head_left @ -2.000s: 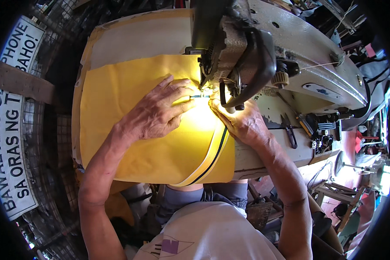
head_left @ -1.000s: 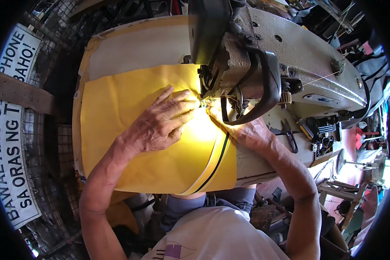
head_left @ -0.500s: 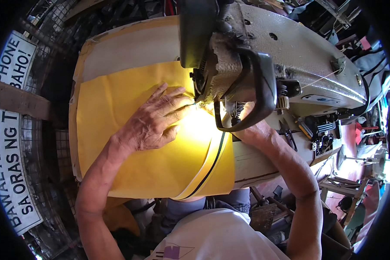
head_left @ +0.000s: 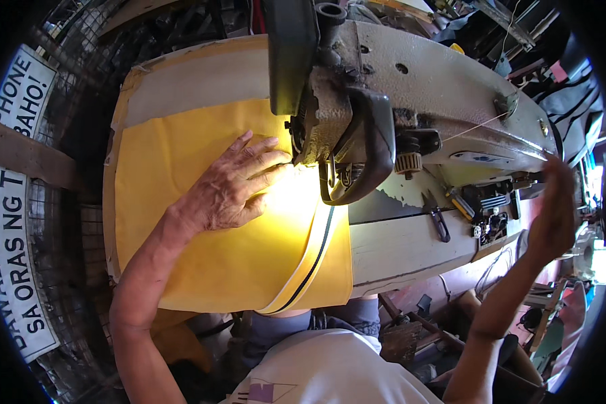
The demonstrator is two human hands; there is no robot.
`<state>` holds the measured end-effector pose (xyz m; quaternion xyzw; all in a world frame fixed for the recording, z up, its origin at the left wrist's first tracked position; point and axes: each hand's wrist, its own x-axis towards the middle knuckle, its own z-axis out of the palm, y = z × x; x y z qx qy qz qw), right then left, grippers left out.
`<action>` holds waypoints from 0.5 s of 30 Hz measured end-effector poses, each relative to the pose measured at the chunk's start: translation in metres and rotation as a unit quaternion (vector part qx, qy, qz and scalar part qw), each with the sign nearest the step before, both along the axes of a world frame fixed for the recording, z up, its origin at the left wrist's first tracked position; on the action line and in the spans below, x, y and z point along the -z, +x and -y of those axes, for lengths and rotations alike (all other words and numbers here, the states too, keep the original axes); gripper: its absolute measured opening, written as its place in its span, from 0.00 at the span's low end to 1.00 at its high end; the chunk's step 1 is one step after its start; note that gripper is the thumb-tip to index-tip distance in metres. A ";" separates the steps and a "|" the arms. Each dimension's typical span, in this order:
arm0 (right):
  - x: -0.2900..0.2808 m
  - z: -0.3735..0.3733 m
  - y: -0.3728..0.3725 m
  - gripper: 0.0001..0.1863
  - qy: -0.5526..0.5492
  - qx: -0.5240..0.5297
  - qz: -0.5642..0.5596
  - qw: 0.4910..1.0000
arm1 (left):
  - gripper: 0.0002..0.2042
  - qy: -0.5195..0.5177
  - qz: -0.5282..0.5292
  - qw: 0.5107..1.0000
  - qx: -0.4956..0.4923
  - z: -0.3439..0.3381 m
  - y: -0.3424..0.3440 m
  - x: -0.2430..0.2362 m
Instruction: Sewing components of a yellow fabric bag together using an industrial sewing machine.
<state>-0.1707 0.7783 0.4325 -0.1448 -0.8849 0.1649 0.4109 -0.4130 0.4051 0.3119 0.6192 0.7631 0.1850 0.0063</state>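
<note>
My left hand [head_left: 232, 185] lies on a yellow fabric sheet [head_left: 175, 269], fingers apart beside the lit needle area [head_left: 296, 158] of a sewing machine [head_left: 438, 74]. A yellow-and-white strap with a dark stripe [head_left: 306, 269] curves down over the fabric toward the near edge. The machine's head hides the strap's upper end. My right hand [head_left: 552, 209] is raised at the machine's right end, near its wheel and black belt, off the fabric; motion smears it, so its grip is unclear.
Cutters [head_left: 436, 219], a yellow-handled tool [head_left: 463, 205] and small metal parts [head_left: 491, 222] lie on the pale machine table [head_left: 404, 256]. A wire-mesh panel with signs [head_left: 23, 269] stands at the left. Cluttered stools [head_left: 542, 303] and materials fill the lower right.
My right hand has left the strap beside the needle and moved right and up to the machine's end. My left hand stays on the fabric.
</note>
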 end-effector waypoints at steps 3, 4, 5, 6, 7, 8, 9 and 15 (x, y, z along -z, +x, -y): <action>-0.050 -0.078 -0.026 0.18 0.244 0.110 0.048 0.962 | 0.20 -0.003 0.009 1.000 0.004 -0.001 -0.001 0.001; -0.056 -0.104 -0.040 0.18 0.202 0.150 0.109 0.962 | 0.19 -0.013 0.020 1.000 0.005 -0.001 -0.002 0.001; -0.061 -0.130 -0.053 0.18 0.115 0.227 0.168 0.952 | 0.19 0.000 0.016 1.000 0.007 0.000 -0.002 0.001; -0.061 -0.153 -0.063 0.18 0.187 0.200 0.224 0.935 | 0.19 -0.003 0.005 1.000 0.012 0.000 -0.004 0.001; -0.057 -0.173 -0.068 0.18 0.206 0.213 0.308 0.904 | 0.19 -0.007 -0.007 1.000 0.015 0.000 -0.005 0.001; -0.056 -0.189 -0.068 0.16 0.094 0.164 0.325 0.927 | 0.19 -0.005 -0.008 1.000 0.012 0.000 -0.005 0.002; -0.051 -0.203 -0.067 0.16 0.114 0.170 0.305 0.930 | 0.18 -0.011 -0.013 1.000 0.014 0.000 -0.006 0.002; -0.039 -0.251 -0.053 0.19 0.398 0.077 0.367 0.837 | 0.16 -0.014 -0.012 1.000 0.011 -0.003 -0.007 0.003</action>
